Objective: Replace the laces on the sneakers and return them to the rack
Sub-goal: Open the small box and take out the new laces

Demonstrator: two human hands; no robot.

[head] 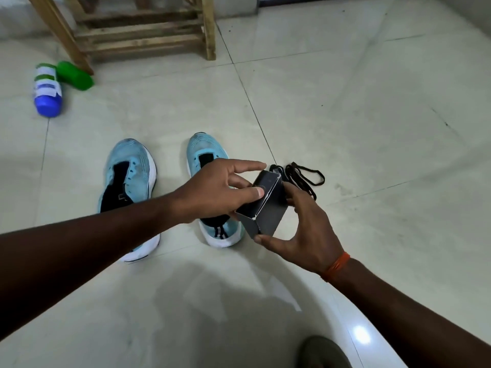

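sneakers x2 | bottles x2 | box x1 | black laces x1 bundle | wooden rack x1 | hands x2

Dim, diffuse indoor light; soft shadows on the tiled floor; one glare spot lower right; wide-angle curvature toward edges.

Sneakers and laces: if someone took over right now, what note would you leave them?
Hands: the left hand pinches the upper end of a small dark box; the right hand grips it from below.
Things: the left sneaker and right sneaker stand unlaced on the floor; black laces lie loose beside the right one; the wooden rack is behind.
Done: laces out.
Left: open the box (contents unseen), lace both, rack them.
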